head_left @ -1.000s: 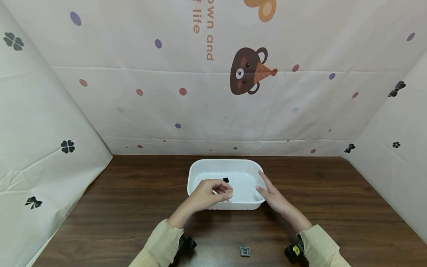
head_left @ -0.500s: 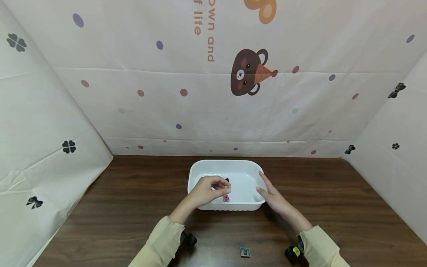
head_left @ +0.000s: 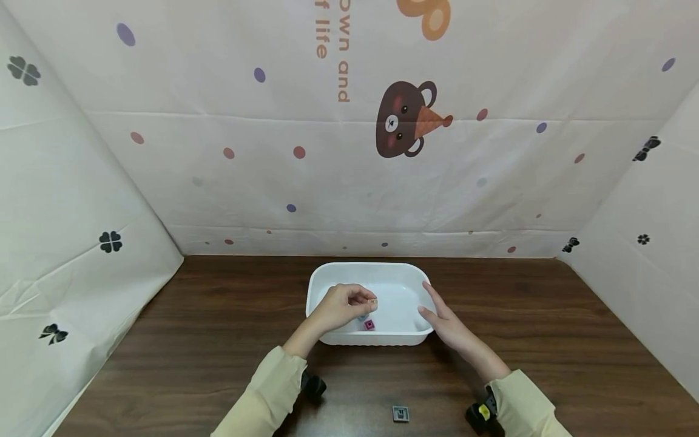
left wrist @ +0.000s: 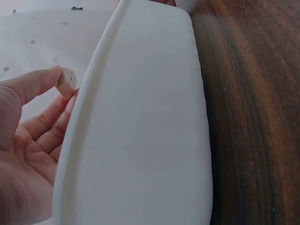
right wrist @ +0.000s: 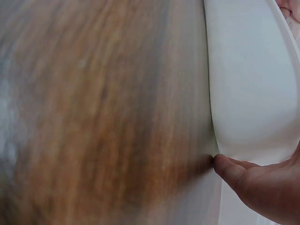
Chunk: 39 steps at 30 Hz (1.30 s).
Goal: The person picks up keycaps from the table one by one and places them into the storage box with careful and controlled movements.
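My left hand (head_left: 337, 308) is over the white plastic tray (head_left: 401, 298), pinching a small beige block (head_left: 372, 302) between thumb and fingertips. In the left wrist view the beige block (left wrist: 67, 83) shows a small dark mark on one face. Under that hand a small pink square piece (head_left: 369, 325) lies in the tray, with a pale piece (head_left: 363, 317) partly hidden beside it. My right hand (head_left: 449, 321) rests at the tray's right end, fingers mostly straight. Its thumb reaches over the rim, and a fingertip (right wrist: 219, 161) lies low against the outer wall in the right wrist view.
A small grey square piece (head_left: 401, 414) lies on the brown wooden table (head_left: 218, 340), near its front edge. A patterned white cloth (head_left: 246, 182) rises behind the table and along both sides. Black wrist cameras (head_left: 314, 386) are strapped below the sleeves.
The left hand has risen slightly away from me with the beige block, uncovering the pink piece and covering a black piece seen earlier. The right hand stays at the tray's end.
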### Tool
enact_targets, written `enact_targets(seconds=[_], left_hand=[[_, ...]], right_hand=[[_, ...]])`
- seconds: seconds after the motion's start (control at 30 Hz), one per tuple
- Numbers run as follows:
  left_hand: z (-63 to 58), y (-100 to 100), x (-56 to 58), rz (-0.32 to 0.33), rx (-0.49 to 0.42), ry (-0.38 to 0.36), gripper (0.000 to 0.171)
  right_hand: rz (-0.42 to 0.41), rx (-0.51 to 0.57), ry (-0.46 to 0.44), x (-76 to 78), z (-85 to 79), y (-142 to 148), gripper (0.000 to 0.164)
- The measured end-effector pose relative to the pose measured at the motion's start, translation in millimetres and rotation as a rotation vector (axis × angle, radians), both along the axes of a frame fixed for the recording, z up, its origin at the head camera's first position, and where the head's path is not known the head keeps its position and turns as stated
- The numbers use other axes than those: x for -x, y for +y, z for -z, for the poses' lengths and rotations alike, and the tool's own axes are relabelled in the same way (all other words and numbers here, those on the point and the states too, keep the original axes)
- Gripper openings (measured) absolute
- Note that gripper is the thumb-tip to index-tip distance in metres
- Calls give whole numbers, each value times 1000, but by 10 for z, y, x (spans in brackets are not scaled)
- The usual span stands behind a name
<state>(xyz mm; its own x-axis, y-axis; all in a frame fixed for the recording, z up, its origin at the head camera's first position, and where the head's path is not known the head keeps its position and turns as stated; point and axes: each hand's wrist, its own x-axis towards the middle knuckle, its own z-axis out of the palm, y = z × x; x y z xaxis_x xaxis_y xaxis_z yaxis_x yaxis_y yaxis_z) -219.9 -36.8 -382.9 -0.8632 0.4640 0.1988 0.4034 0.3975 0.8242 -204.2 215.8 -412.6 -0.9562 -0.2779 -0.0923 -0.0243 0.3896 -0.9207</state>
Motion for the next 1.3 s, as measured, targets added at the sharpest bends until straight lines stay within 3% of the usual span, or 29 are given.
enact_targets(seconds=[0.4,1.03,1.3], left_hand=[[35,77,89,-12,25,-87,21],[67,205,202,-29,94,-105,16],[142,230,272,-34,130,-117,18]], right_hand=[[3,-3,10,2,4,-1,61],[-2,-2,23,10,17,1,60],[3,-2,17,8,17,2,60]])
